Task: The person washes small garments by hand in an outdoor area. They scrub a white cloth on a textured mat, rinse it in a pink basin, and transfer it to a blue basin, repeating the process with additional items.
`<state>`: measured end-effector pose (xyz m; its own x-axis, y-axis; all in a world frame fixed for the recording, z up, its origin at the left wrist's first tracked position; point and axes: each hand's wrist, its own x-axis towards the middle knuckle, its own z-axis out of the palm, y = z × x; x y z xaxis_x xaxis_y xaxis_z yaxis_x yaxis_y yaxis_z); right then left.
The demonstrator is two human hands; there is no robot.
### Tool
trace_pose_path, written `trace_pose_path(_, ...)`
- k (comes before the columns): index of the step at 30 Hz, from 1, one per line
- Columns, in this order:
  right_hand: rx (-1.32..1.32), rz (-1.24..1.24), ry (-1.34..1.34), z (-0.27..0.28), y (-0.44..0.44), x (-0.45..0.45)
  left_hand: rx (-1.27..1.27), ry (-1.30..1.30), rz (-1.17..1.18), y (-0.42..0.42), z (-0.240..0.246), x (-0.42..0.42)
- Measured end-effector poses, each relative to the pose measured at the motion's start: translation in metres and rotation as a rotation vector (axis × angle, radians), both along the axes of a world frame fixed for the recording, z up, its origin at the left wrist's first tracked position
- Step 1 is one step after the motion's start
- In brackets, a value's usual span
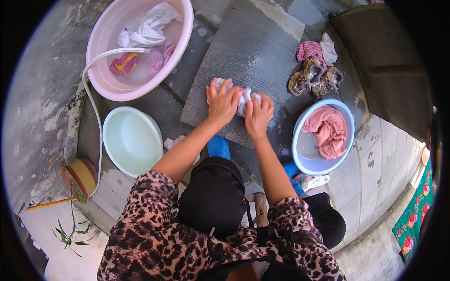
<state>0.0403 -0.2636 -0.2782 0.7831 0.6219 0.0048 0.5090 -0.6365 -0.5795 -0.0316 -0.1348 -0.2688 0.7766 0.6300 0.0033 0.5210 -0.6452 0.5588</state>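
Both hands press on a bunched white wet cloth (pixel 243 103) that lies on a ridged stone washing slab (pixel 242 56). My left hand (pixel 223 103) grips the cloth's left part, fingers curled over it. My right hand (pixel 259 114) holds its right end. The cloth's underside is hidden by the slab and my fingers. At the upper left a pink plastic basin (pixel 188 35) holds water, a white garment (pixel 151 28), a mauve cloth (pixel 156 59) and a pink-and-yellow cloth (pixel 124 64). A light blue basin (pixel 296 140) with a salmon-pink garment (pixel 327 131) stands at the right.
A pale green basin (pixel 132 140) of water stands at the left, beside a white hose (pixel 85 80) running into the pink basin. Dirty shoes (pixel 304 79) and a striped pink cloth (pixel 310 51) lie at the upper right. A plant pot (pixel 81 179) sits at the lower left.
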Motion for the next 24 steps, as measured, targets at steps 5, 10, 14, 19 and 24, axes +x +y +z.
trace_pose_path(5, 0.041, 0.178, -0.147, -0.019, 0.007, 0.004, 0.128, -0.093, -0.252, -0.01, -0.03, -0.003)
trace_pose_path(10, -0.031, 0.056, -0.299, -0.006, 0.085, 0.091, 0.302, -0.073, -0.069, 0.062, -0.02, 0.102)
trace_pose_path(14, -0.06, 0.083, -0.094, 0.019, 0.006, -0.003, 0.076, 0.033, -0.049, -0.013, 0.004, -0.016)
trace_pose_path(19, 0.14, 0.208, -0.205, -0.028, 0.039, 0.025, 0.185, -0.124, -0.209, 0.013, -0.036, 0.008)
trace_pose_path(24, 0.01, -0.002, -0.31, -0.001, 0.091, 0.074, 0.253, -0.027, -0.068, 0.058, -0.008, 0.083)
